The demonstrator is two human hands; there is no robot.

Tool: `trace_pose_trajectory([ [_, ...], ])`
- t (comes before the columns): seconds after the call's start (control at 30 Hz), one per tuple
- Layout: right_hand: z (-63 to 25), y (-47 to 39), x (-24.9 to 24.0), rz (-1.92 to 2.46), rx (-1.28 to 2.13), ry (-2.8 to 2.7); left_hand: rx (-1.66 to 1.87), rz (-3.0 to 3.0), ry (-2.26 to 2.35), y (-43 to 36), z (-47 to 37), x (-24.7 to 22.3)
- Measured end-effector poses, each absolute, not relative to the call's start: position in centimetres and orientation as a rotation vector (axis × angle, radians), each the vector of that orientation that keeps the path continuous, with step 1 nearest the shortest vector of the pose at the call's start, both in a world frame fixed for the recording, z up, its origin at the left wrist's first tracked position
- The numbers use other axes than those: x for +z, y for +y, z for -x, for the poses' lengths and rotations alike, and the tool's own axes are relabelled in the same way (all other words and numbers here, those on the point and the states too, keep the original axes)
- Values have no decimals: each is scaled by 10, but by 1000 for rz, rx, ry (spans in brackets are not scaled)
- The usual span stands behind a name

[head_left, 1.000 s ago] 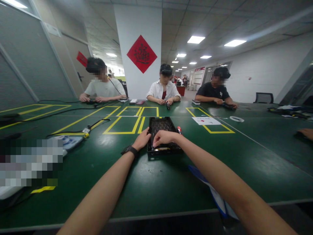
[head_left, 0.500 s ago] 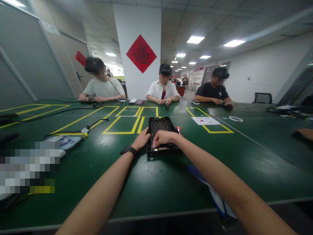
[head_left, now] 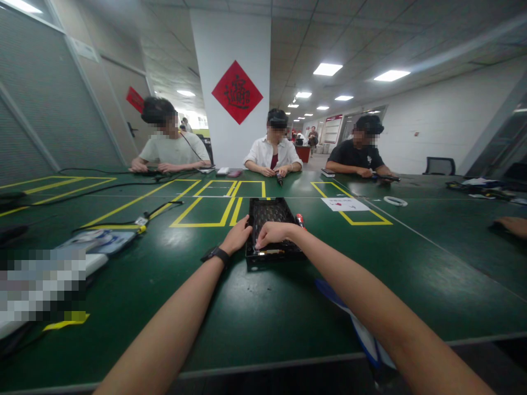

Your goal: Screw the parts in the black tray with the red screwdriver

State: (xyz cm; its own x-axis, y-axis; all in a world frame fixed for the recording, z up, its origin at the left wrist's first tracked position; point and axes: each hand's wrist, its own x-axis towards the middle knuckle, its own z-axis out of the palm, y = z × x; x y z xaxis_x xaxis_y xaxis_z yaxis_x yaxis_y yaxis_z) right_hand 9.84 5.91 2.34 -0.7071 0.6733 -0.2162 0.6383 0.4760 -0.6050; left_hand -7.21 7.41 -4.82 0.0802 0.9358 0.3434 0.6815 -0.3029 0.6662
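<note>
A black open frame or tray with a dark patterned inside lies on the green table in front of me. My left hand holds its left side, fingers against the edge. Over the near left corner, my right hand is closed in a pinch pointing down; what it pinches, if anything, is too small to make out. A thin metallic strip shows along the near edge. Just right of the frame lies a red tool, partly hidden.
A white paper and a white ring lie to the right. Blue-edged packaging is under my right forearm. A pouch and cables lie left. Three people sit across the table; another hand is at far right.
Both hands stay at nearly the same spots on the black frame. The view has shifted slightly. Across the table, the right person's hands and the dark item there have moved a little.
</note>
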Motion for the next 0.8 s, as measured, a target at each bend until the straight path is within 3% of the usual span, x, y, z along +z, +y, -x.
trace_pose_trajectory([
  [0.8,-102,62,23,1197,1059,-2651,1067,-2026,1604,73,72,-47],
])
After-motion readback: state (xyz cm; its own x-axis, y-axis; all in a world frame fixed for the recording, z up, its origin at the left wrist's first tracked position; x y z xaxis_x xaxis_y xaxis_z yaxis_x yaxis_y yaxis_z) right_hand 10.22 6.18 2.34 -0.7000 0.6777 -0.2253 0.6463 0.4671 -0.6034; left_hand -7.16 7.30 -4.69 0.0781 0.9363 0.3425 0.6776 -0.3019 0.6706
